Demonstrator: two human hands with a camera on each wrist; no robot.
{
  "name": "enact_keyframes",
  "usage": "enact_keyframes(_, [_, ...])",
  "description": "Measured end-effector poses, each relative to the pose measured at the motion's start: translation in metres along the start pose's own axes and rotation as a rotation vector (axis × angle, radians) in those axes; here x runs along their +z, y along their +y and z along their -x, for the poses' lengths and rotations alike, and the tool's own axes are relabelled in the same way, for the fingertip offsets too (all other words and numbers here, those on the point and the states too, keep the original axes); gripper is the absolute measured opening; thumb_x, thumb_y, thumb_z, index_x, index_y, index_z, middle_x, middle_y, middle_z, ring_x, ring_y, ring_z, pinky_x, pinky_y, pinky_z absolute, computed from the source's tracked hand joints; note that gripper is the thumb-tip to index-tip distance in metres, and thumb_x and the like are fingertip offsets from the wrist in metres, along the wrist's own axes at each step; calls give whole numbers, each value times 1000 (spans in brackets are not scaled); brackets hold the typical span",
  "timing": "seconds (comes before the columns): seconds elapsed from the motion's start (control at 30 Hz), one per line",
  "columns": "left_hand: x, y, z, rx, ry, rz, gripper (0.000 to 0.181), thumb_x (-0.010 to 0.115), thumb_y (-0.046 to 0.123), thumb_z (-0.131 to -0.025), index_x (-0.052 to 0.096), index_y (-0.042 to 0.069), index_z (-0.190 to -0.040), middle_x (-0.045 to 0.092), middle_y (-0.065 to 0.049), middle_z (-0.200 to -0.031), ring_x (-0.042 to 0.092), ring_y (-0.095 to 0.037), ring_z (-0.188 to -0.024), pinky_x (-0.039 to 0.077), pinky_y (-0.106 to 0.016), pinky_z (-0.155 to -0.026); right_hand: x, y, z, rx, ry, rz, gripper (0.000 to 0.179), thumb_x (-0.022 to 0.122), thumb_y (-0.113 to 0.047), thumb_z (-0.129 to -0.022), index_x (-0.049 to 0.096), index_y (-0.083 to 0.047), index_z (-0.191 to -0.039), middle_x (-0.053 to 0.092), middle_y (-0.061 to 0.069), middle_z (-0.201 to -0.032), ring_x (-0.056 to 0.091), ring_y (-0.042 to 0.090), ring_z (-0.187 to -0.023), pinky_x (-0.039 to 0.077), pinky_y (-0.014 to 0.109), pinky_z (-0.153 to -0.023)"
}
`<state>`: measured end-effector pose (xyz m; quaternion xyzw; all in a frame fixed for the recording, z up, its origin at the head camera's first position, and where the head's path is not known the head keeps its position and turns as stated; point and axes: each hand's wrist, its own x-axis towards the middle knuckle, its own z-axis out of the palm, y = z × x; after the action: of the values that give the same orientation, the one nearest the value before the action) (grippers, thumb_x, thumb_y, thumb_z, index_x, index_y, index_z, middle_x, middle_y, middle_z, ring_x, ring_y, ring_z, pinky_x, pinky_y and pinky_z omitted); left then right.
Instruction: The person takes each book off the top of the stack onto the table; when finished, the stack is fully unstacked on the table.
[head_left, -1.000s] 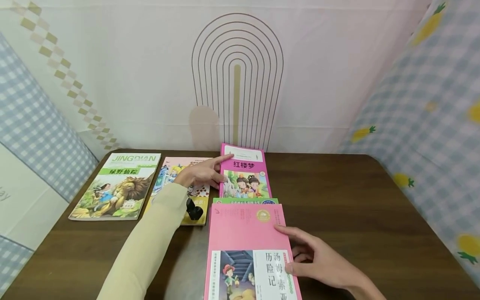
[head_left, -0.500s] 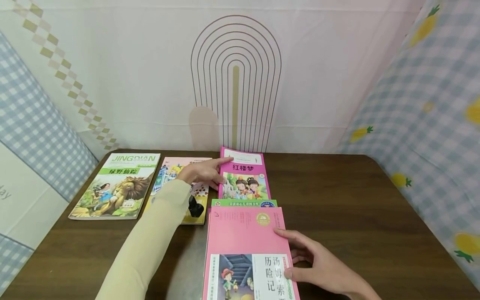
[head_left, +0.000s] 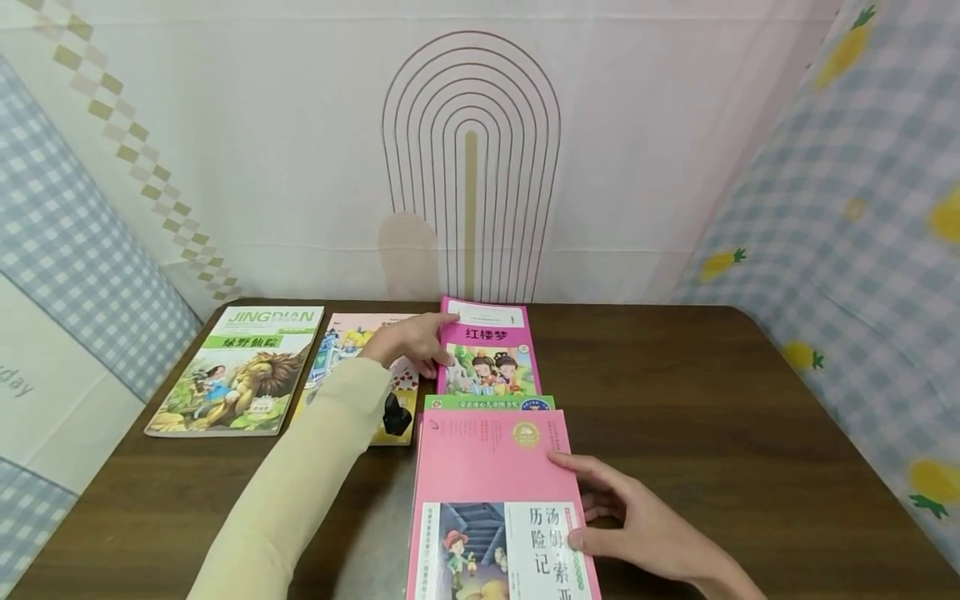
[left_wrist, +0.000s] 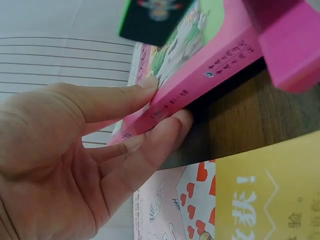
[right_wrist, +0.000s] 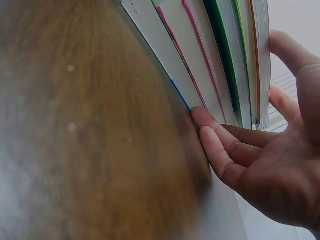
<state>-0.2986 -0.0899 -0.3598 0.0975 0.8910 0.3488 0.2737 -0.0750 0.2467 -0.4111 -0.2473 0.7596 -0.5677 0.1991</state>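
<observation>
In the head view, my left hand (head_left: 408,343) pinches the left edge of a magenta picture-cover book (head_left: 491,371) at the back middle. The left wrist view has the thumb on its cover and fingers under the spine. Its lower part is hidden beneath a green-topped book (head_left: 480,402). Over that lies a pink book (head_left: 487,467), top of a stack at the front. My right hand (head_left: 637,521) grips the stack's right side. In the right wrist view, the stack (right_wrist: 227,90) shows several page edges, with fingertips at the bottom book and the thumb at the top one.
On the left of the dark wooden table (head_left: 675,400) lies a book with a lion cover (head_left: 247,375). A pink and yellow book (head_left: 393,408) sits partly under my left forearm. A patterned cloth (head_left: 315,150) hangs behind the table.
The magenta book has slid slightly toward me, its far edge lower in view, with my left hand staying on it. The right hand keeps its grip on the stack, which barely shifts.
</observation>
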Motion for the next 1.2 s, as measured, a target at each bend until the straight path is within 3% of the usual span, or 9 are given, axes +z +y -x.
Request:
enact_keyframes(0.1, [2, 3, 5, 1, 92, -115, 88, 73, 1, -96, 26, 13, -169, 55, -33, -145, 62, -14, -58, 63, -30, -60, 0, 0, 0, 3, -1, -2, 70, 74, -11, -99, 44, -24, -161, 51, 23, -149, 68, 21, -114, 57, 25, -96])
enact_keyframes(0.2, [0, 11, 18, 40, 198, -212, 79, 74, 9, -98, 33, 11, -166, 69, -29, -127, 64, -16, -57, 64, -34, -62, -2, 0, 0, -17, 0, 2, 71, 73, -9, -99, 43, -23, -162, 51, 24, -149, 69, 21, -113, 58, 26, -96])
enact_keyframes(0.3, [-4, 14, 35, 119, 247, -190, 71, 71, 19, -102, 37, 12, -165, 74, -22, -107, 69, -23, -65, 65, -41, -67, -3, 0, 0, -41, 7, 13, 71, 73, -7, -99, 43, -21, -162, 52, 24, -148, 70, 21, -112, 58, 26, -95])
enact_keyframes(0.37, [-4, 12, 48, 176, 246, -151, 68, 69, 24, -104, 40, 15, -164, 73, -20, -108, 71, -27, -73, 65, -44, -69, -5, 0, 0, -47, 10, 20, 71, 72, -7, -99, 43, -21, -162, 52, 24, -149, 70, 21, -111, 58, 26, -95])
enact_keyframes(0.53, [12, -12, 88, 267, 201, -21, 59, 65, 26, -106, 45, 18, -162, 68, -20, -110, 71, -28, -75, 64, -42, -64, -6, 0, 0, -23, 7, 28, 70, 71, -8, -99, 43, -22, -162, 52, 24, -148, 68, 21, -111, 58, 26, -94])
enact_keyframes(0.67, [37, -34, 123, 282, 175, 73, 56, 62, 24, -108, 46, 17, -161, 68, -20, -102, 69, -25, -68, 63, -42, -59, -4, 1, -2, -7, -4, 31, 71, 72, -9, -99, 42, -23, -162, 52, 23, -147, 68, 22, -111, 57, 26, -94])
enact_keyframes(0.77, [57, -47, 141, 302, 137, 155, 58, 60, 26, -109, 42, 18, -163, 68, -19, -96, 69, -24, -67, 62, -42, -56, -4, 0, -2, -3, -6, 31, 71, 71, -9, -100, 42, -23, -162, 52, 23, -148, 68, 22, -111, 57, 26, -94])
enact_keyframes(0.97, [86, -61, 154, 383, 13, 376, 67, 59, 25, -110, 27, 19, -169, 66, -18, -93, 69, -20, -66, 61, -41, -51, -3, -2, -2, 4, 4, 47, 69, 70, -9, -100, 43, -25, -162, 49, 23, -152, 68, 19, -114, 57, 27, -95])
enact_keyframes(1.2, [99, -76, 155, 457, -81, 585, 79, 67, 15, -105, 22, 23, -170, 62, -9, -89, 66, -13, -64, 59, -34, -50, 1, -3, -1, -9, 17, 93, 72, 74, -9, -97, 45, -28, -161, 51, 19, -154, 65, 15, -118, 57, 27, -93])
